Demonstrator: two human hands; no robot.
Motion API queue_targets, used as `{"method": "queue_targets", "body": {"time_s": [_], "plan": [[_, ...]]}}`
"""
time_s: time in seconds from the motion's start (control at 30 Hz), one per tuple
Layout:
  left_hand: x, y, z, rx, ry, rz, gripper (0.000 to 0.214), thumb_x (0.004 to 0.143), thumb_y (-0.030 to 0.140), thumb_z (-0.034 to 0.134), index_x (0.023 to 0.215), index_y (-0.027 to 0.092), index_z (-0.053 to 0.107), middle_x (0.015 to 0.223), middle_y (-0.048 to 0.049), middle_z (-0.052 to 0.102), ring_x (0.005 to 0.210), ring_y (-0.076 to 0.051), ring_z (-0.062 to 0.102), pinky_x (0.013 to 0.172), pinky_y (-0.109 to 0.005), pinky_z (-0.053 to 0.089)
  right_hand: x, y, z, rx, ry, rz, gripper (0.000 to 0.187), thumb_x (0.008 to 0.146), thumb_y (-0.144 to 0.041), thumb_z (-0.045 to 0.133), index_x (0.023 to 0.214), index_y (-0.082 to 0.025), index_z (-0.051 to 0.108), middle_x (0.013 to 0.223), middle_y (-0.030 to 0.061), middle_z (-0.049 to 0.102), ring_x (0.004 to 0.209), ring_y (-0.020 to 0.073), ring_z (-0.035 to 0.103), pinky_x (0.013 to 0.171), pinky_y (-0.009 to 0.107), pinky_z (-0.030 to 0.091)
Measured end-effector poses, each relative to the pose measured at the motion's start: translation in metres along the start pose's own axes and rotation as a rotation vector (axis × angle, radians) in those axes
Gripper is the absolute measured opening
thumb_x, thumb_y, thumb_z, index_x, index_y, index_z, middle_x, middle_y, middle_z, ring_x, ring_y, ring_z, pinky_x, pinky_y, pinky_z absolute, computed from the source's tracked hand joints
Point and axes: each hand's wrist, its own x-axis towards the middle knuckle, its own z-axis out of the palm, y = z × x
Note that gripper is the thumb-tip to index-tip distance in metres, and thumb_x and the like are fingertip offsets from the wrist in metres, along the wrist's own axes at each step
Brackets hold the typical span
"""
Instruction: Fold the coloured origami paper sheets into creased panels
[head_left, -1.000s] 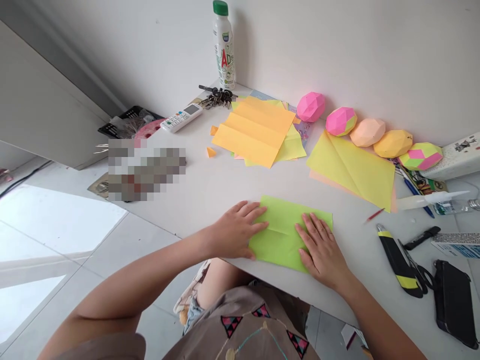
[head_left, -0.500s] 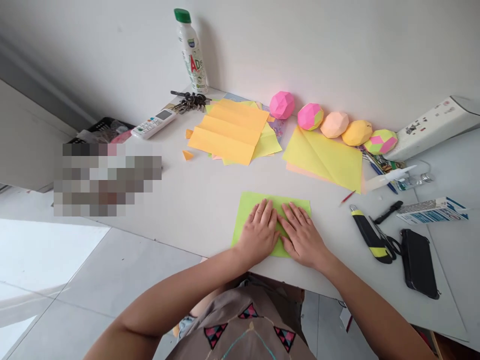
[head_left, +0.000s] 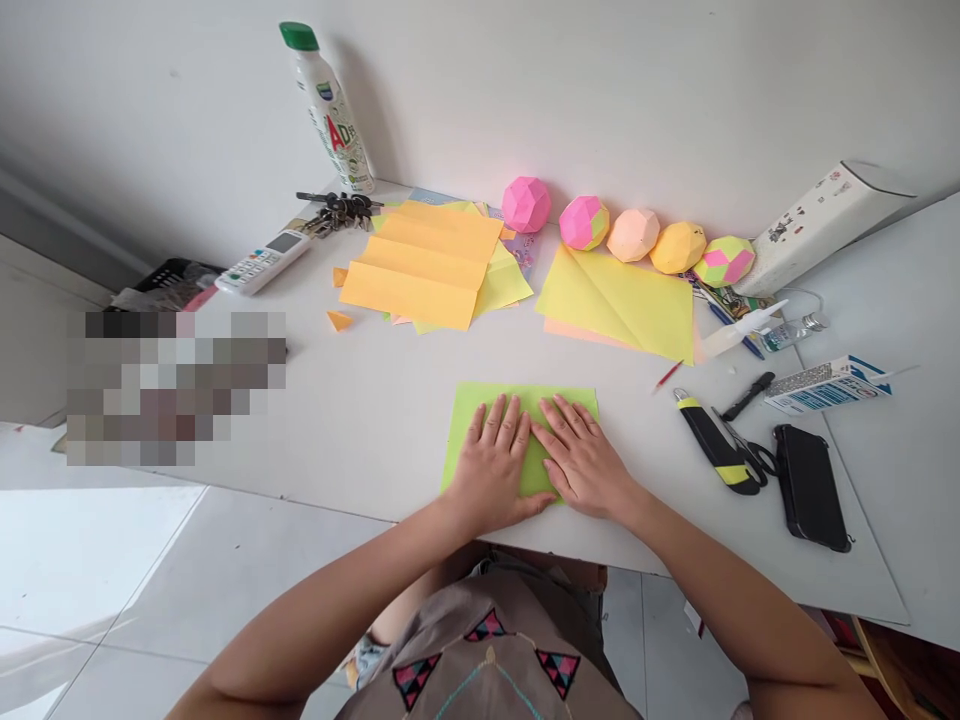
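Observation:
A folded lime-green sheet of paper [head_left: 471,408] lies near the front edge of the white table [head_left: 375,400]. My left hand [head_left: 491,462] rests flat on its left half, fingers stretched out and side by side. My right hand [head_left: 583,462] lies flat on the right half, fingers spread, touching the left hand in the middle of the sheet. Both palms press the paper down and hide most of it.
Behind lie an orange creased sheet [head_left: 420,265] on yellow paper, a yellow folded sheet [head_left: 622,300], and several paper polyhedra [head_left: 525,203] along the wall. A bottle [head_left: 330,110], keys [head_left: 337,208] and a remote [head_left: 262,263] stand back left. A utility knife [head_left: 709,440], scissors and black phone [head_left: 810,485] lie right.
My hands have come together from the sheet's two sides to its middle. The view has shifted, so everything on the table sits further left in the picture.

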Motion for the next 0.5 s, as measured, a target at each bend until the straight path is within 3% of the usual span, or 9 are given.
{"method": "queue_targets", "body": {"time_s": [0.27, 0.5], "plan": [[-0.024, -0.020, -0.011, 0.014, -0.016, -0.064, 0.090, 0.077, 0.074, 0.046, 0.142, 0.011, 0.041, 0.152, -0.0240, 0.026, 0.141, -0.042, 0.021, 0.111, -0.060, 0.014, -0.001, 0.002, 0.002, 0.013, -0.002, -0.017, 0.052, 0.096, -0.030, 0.036, 0.146, -0.015, 0.033, 0.157, 0.0130, 0.017, 0.145, 0.0306, 0.009, 0.115, 0.055, 0.020], [-0.078, -0.073, -0.024, 0.123, -0.006, -0.181, 0.083, 0.083, 0.070, 0.039, 0.142, 0.012, 0.039, 0.151, -0.0243, 0.027, 0.141, -0.043, 0.020, 0.111, -0.062, 0.014, -0.002, 0.003, 0.004, -0.003, 0.008, -0.011, 0.052, 0.096, -0.028, 0.035, 0.147, -0.015, 0.032, 0.157, 0.0108, 0.015, 0.145, 0.0296, 0.007, 0.116, 0.053, 0.018]]}}
